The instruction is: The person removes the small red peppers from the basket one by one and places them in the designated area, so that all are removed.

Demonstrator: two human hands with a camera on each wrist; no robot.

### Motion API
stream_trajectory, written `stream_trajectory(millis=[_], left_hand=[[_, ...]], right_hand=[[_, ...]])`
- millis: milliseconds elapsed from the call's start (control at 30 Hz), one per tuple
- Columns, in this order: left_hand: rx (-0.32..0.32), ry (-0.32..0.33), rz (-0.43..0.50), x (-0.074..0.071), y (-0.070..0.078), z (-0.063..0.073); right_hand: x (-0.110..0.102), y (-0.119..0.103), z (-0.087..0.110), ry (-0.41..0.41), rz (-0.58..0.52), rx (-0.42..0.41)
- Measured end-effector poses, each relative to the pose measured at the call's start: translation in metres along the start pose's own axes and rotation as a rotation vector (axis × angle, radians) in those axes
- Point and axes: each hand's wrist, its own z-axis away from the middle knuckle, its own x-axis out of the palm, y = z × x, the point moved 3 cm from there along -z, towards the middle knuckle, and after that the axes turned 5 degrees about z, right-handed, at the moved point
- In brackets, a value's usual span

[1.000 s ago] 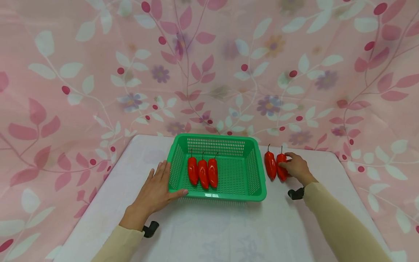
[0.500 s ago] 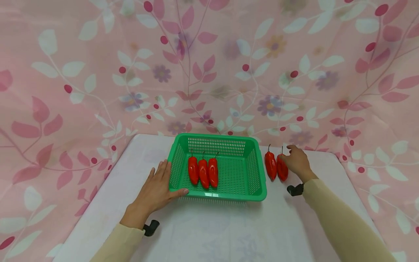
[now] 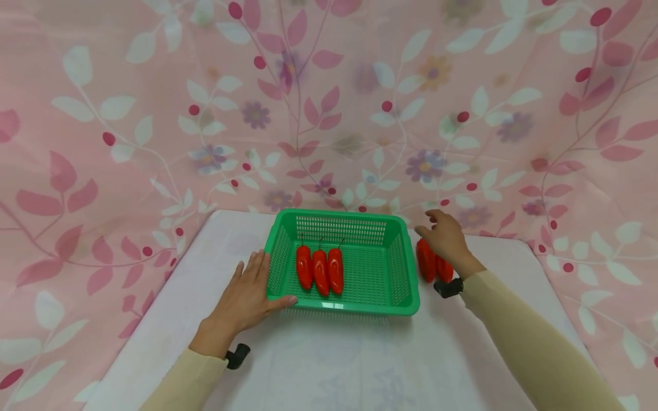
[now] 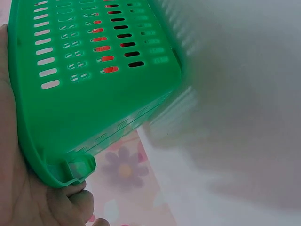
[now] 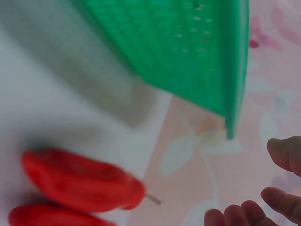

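Observation:
A green plastic basket [image 3: 349, 310] holds three red chili peppers, a left one [image 3: 304, 269], a middle one [image 3: 320, 274] and a right one [image 3: 336, 271]. My left hand [image 3: 244, 299] rests on the basket's left rim with its fingers extended. To the right of the basket, two more red chili peppers lie side by side on the table, one nearer [image 3: 425, 264] and one farther [image 3: 445, 272] from it. Above their stem ends hovers my right hand [image 3: 446, 237], which holds nothing. In the right wrist view its thumb [image 5: 287, 153] and fingers [image 5: 284, 205] stand apart.
A white-clothed table [image 3: 329, 365] carries the basket. Right behind the table's far edge hangs a pink floral curtain [image 3: 349, 114]. Each wrist wears a small black camera mount, on the left [image 3: 237, 356] and on the right [image 3: 448, 287].
My right hand has let go of the outer loose pepper, lifted, and moved left and farther back over the pair. The loose peppers stay in place. My left hand stays on the basket.

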Motion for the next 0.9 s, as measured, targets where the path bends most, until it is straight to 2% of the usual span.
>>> stream_trajectory(millis=[167, 333, 500, 700, 900], left_hand=[[0.025, 0.006, -0.035, -0.001, 0.0, 0.0], [0.033, 0.005, -0.059, -0.003, 0.001, -0.001], [0.031, -0.008, -0.068, -0.005, -0.001, -0.001], [0.024, -0.009, -0.051, -0.003, -0.003, -0.001], [0.018, -0.015, -0.033, -0.003, -0.002, 0.0]], right_hand=[[0.003, -0.036, -0.001, 0.006, -0.038, -0.062], [0.02, -0.066, -0.003, -0.097, -0.059, -0.085], [0.052, -0.088, -0.007, -0.204, -0.034, -0.116], [0.09, -0.1, -0.012, -0.321, 0.007, -0.118], [0.114, -0.101, -0.015, -0.421, -0.062, -0.072]])
